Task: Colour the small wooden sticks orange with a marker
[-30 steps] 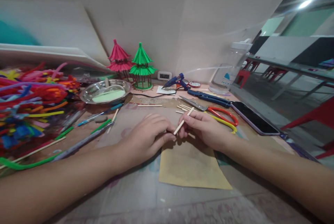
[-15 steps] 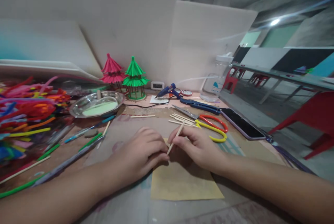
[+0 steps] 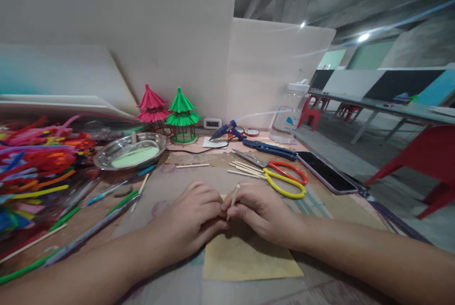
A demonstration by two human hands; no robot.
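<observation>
Between thumb and fingers, my right hand (image 3: 263, 208) pinches a short thin wooden stick (image 3: 234, 195), held steeply tilted. My left hand (image 3: 197, 212) is closed too, its fingertips meeting the right hand's at the stick's lower end; the contact there is partly hidden. Both hands are over a tan sheet of paper (image 3: 254, 260), which may be sandpaper. Beyond them lie several more wooden sticks (image 3: 247, 170) beside scissors (image 3: 284, 179) with red and yellow handles.
A glue gun (image 3: 227, 130), blue-handled cutters (image 3: 270, 148), a phone (image 3: 327, 172) and a water bottle (image 3: 287, 115) stand or lie behind. Left are a metal dish (image 3: 103, 158), heaped pipe cleaners (image 3: 39, 153), and pink (image 3: 152, 106) and green (image 3: 183, 115) pagoda models.
The stick has turned more upright and shows less length above my right fingers. My hands stay together over the sheet. The camera view has tilted up slightly.
</observation>
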